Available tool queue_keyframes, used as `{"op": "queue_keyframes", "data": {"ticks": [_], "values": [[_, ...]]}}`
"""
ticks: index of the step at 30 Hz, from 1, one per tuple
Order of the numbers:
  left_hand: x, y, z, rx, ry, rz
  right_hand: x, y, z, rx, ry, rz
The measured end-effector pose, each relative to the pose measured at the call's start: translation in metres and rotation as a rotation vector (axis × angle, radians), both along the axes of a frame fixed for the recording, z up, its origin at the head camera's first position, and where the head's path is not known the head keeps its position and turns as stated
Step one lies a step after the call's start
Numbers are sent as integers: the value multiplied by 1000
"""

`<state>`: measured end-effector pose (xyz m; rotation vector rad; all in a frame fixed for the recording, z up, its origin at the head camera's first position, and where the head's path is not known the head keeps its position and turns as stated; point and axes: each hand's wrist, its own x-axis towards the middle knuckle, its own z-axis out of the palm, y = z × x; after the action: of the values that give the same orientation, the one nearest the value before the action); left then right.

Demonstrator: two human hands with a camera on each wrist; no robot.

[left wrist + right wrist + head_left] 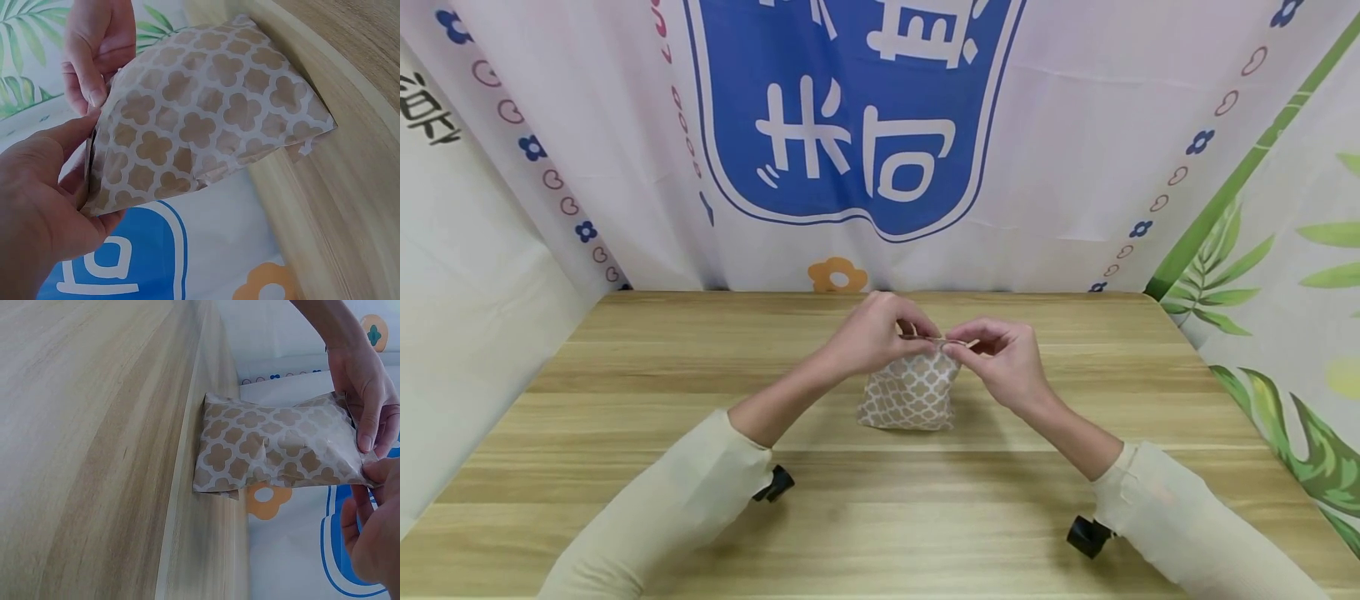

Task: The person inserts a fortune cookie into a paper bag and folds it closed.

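A tan paper bag (912,392) with a white lattice pattern stands upright on the wooden table, its base on the boards. At its top edge the left hand (880,335) pinches the left part of the rim between thumb and fingers. Close beside it, the right hand (1000,358) pinches the right end of the same rim. Both wrist views show the bag (206,112) bulging, its sides creased. In the right wrist view the thumbs of the left hand (369,394) and right hand (381,525) nearly meet at the rim. What the bag contains is hidden.
The wooden table (820,533) reaches back to a printed curtain (1060,167) with a blue sign. A leaf-patterned cloth (1285,333) hangs at the right and a pale cloth (475,292) at the left. Black wrist cameras sit under both sleeves.
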<state>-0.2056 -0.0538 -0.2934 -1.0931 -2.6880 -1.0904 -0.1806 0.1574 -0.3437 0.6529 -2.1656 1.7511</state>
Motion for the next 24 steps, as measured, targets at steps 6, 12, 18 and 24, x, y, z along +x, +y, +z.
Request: {"op": "queue_keyframes", "data": {"ticks": [6,12,18,24], "values": [[0,1,-1,5,47,5,-1,1,-1,29,-21,37],[1,1,-3,11,77,17,0,2,0,47,-33,36],[0,-3,-4,-1,59,25,-1,2,0,19,-29,38],[-1,-6,-6,28,38,-6,-1,2,-1,5,-13,48]]}}
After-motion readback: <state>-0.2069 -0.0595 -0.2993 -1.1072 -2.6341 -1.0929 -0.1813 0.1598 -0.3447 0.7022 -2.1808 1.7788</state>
